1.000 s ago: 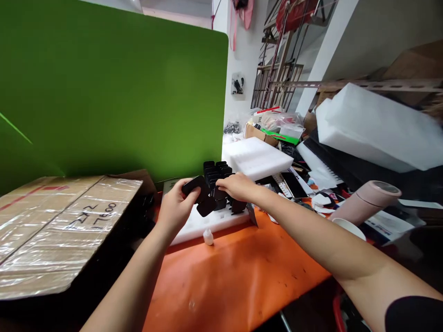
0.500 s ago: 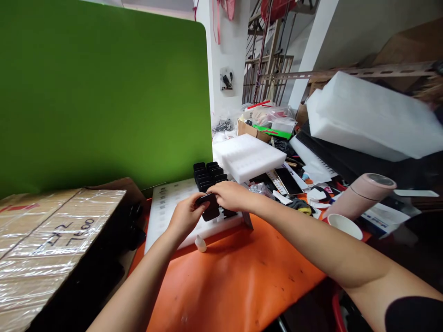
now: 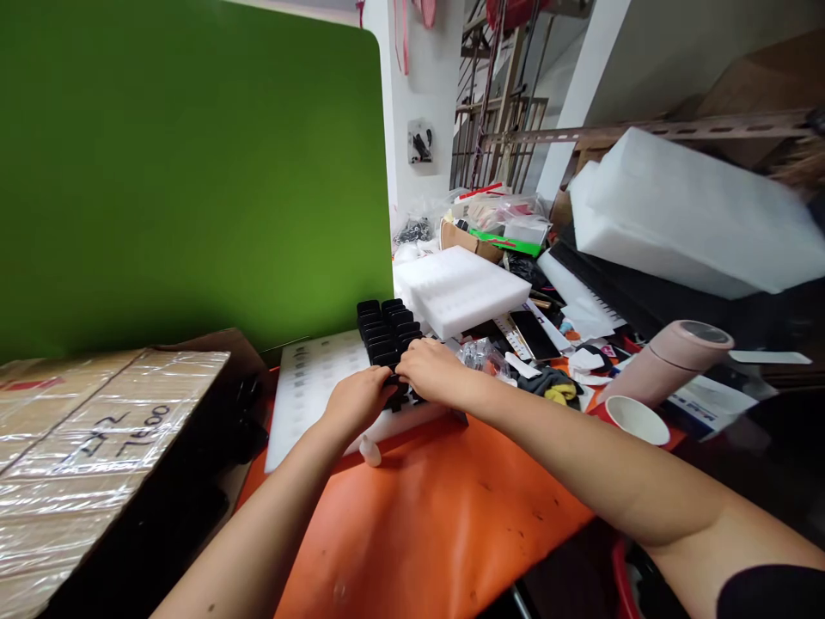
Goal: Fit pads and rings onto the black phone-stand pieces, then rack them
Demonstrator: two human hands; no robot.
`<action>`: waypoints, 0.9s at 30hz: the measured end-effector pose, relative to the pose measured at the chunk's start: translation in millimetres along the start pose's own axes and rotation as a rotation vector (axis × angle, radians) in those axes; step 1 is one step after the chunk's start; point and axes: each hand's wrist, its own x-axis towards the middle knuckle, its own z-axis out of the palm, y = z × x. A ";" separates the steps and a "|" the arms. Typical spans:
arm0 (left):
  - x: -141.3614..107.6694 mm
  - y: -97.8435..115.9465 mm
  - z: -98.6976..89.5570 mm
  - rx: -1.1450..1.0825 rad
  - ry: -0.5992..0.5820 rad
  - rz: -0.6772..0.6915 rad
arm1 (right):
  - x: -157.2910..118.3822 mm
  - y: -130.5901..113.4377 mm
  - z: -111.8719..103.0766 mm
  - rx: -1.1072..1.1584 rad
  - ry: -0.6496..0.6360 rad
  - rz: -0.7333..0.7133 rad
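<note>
Head view: two rows of flat black pieces (image 3: pixel 380 331) are stood up on a white foam block (image 3: pixel 293 430), at its right part. Small dark holes are seen in the left part of the foam, so the pieces are probably held up and kept from falling by holes like these. The left hand (image 3: pixel 357 400) is set at the near end of the rows, with its fingers bent by something black that is mostly covered; it cannot be told if it is pinched. The right hand (image 3: pixel 430 371) is placed just beside it, fingers curled down by the front pieces, and its grip cannot be told either, since the fingertips are hidden. Both hands are likely held so close so that one small spot can be worked from two sides. A small bottle (image 3: pixel 369 451) is set on the orange table (image 3: pixel 412 524) in front of the foam, perhaps so it can be reached easily. The pink flask (image 3: pixel 663 365) and the white cup (image 3: pixel 635 419) are set well apart, where they are less likely to be bumped.
</note>
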 end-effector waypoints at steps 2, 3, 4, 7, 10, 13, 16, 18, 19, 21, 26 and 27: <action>1.1 2.4 3.8 0.047 -0.008 -0.002 | 1.9 -3.1 3.9 -0.019 -0.041 0.011; 1.6 4.1 4.8 0.063 -0.009 -0.006 | 2.7 -4.1 4.5 -0.027 -0.058 0.022; 1.8 6.0 4.4 0.074 -0.004 -0.011 | 2.8 -4.6 4.1 -0.033 -0.071 0.035; -6.5 10.6 -5.4 0.078 0.060 -0.041 | -7.2 -5.3 0.5 -0.010 0.001 0.055; -44.2 5.5 -15.9 0.040 0.211 -0.106 | -41.7 -14.3 9.2 0.124 0.288 0.151; -116.5 -16.4 2.0 -0.008 0.324 -0.180 | -93.8 -39.7 46.1 0.288 0.411 0.305; -195.9 -44.7 52.1 -0.081 0.291 -0.210 | -137.9 -73.3 96.2 0.417 0.181 0.370; -233.8 -55.8 84.1 -0.063 0.175 -0.236 | -152.7 -91.6 119.4 0.411 0.084 0.398; -245.8 -57.2 94.8 -0.036 0.119 -0.232 | -155.8 -98.1 125.2 0.397 0.056 0.408; -256.9 -52.3 102.9 0.025 0.078 -0.218 | -156.2 -105.3 126.2 0.367 0.031 0.420; -249.1 -29.3 83.7 0.053 0.064 -0.222 | -152.9 -105.5 110.0 0.356 0.007 0.428; -248.1 -27.2 80.6 0.045 0.062 -0.220 | -153.6 -105.6 108.9 0.354 0.005 0.431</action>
